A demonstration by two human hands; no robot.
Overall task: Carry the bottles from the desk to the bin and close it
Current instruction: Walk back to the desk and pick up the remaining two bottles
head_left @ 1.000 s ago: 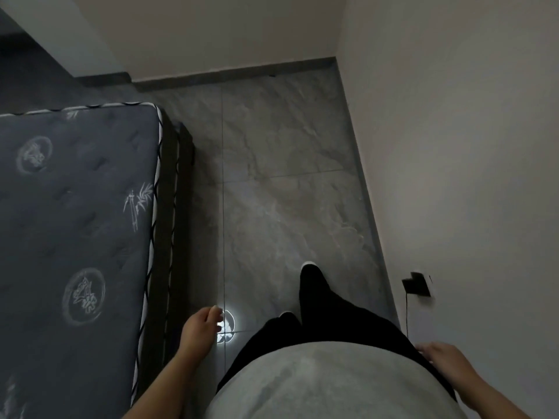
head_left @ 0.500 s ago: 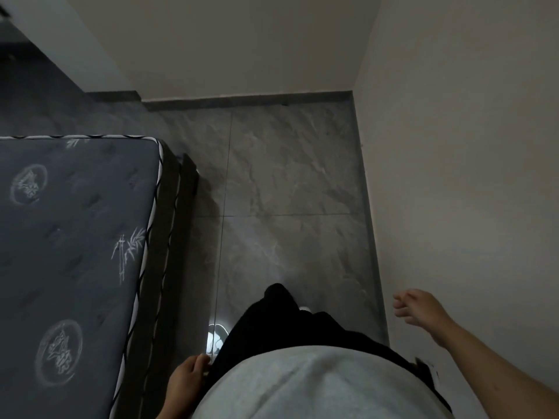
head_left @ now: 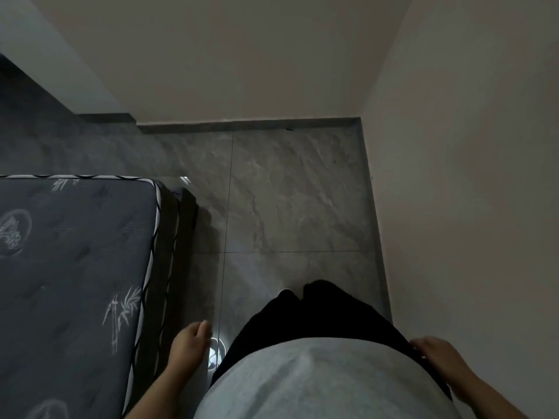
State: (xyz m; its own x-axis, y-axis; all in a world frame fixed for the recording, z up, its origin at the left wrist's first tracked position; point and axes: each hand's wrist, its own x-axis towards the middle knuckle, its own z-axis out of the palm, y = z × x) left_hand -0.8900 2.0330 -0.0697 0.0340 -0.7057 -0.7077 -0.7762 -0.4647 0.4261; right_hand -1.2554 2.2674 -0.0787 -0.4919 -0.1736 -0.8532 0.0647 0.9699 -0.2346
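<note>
No bottle, desk or bin shows in this dim head view. My left hand [head_left: 190, 343] hangs beside my left hip, fingers loosely curled, holding nothing. My right hand [head_left: 438, 353] hangs by my right hip close to the wall, fingers relaxed and apart, also holding nothing. My grey shirt and black trousers fill the bottom middle of the frame.
A dark mattress [head_left: 72, 282] on a black bed frame [head_left: 184, 225] fills the left side. A beige wall [head_left: 469, 207] runs along the right and another closes the far end. Grey floor tiles [head_left: 287, 201] form a narrow passage between them, with a light reflection [head_left: 216, 353] near my left hand.
I have walked forward along the passage; the bed's corner and the far wall are nearer. My right hand swung out and back to my hip, my left hand swung forward again.
</note>
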